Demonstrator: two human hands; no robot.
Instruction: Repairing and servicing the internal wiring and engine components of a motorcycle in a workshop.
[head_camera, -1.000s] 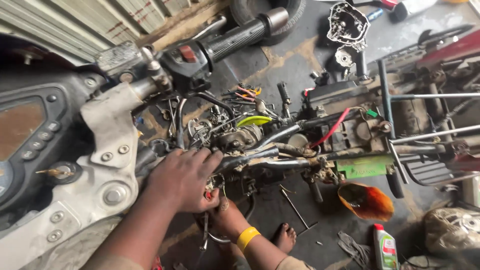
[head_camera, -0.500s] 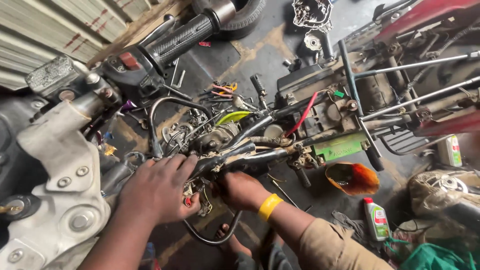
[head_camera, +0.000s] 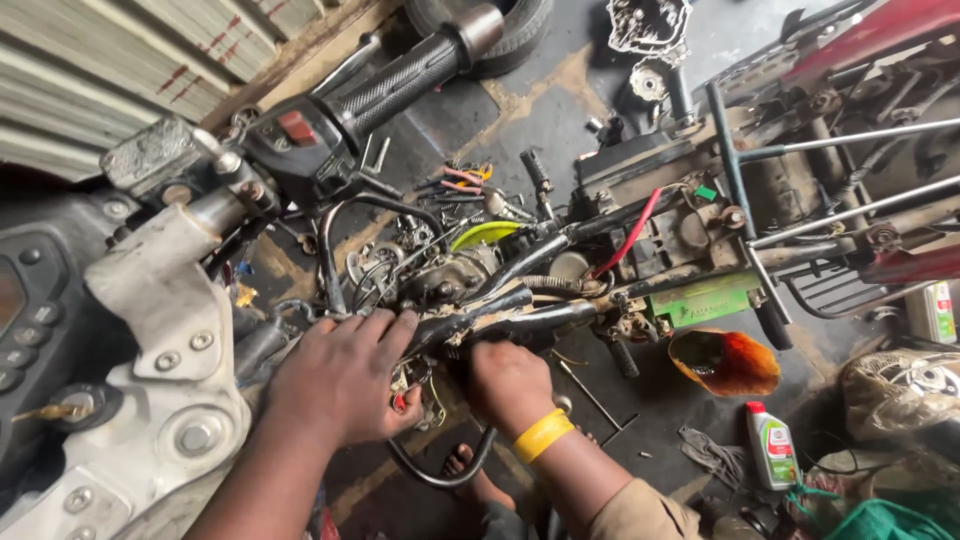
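Note:
A stripped motorcycle lies under me, its black frame tube (head_camera: 520, 318) running across the middle. My left hand (head_camera: 340, 385) lies palm down on the wire bundle (head_camera: 415, 385) just behind the steering head, its thumb pinching the wires near a red piece. My right hand (head_camera: 510, 385), with a yellow band on the wrist, is curled into a fist right under the frame tube, fingers wrapped up against it. What lies inside that fist is hidden. A black hose (head_camera: 440, 470) loops below both hands.
The handlebar grip (head_camera: 400, 80) and switch block (head_camera: 290, 140) stand at upper left, above a grey fairing (head_camera: 160, 330). The engine and a green part (head_camera: 705, 300) are at right. An orange funnel (head_camera: 725, 360), an oil bottle (head_camera: 770, 445), loose tools (head_camera: 460, 180) and a tyre (head_camera: 480, 20) lie on the floor.
My right hand has risen from low beside the foot up to the frame tube. My left hand stays on the wires. The view has swung a little to the right and back.

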